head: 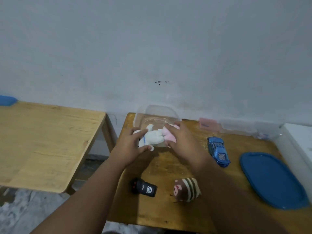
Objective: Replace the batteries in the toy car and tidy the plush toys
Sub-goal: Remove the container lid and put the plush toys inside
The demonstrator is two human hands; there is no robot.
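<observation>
A clear plastic box (158, 112) stands at the back of the brown table (165, 210). My left hand (130, 146) grips a white plush toy (154, 137) at the box's front rim. My right hand (180, 139) holds a pink plush toy (170, 135) right beside the white one, the two touching. Whether they rest inside the box or over its edge is unclear. A blue toy car (218, 151) lies to the right of my right hand. A black remote control (144, 188) and a brown striped plush toy (187, 190) lie nearer to me.
A blue oval lid (271, 179) lies at the right. A white box (298, 142) and a clear container (243, 127) with a pink item (207, 124) line the back right. A second, lighter wooden table (47, 142) stands left across a gap.
</observation>
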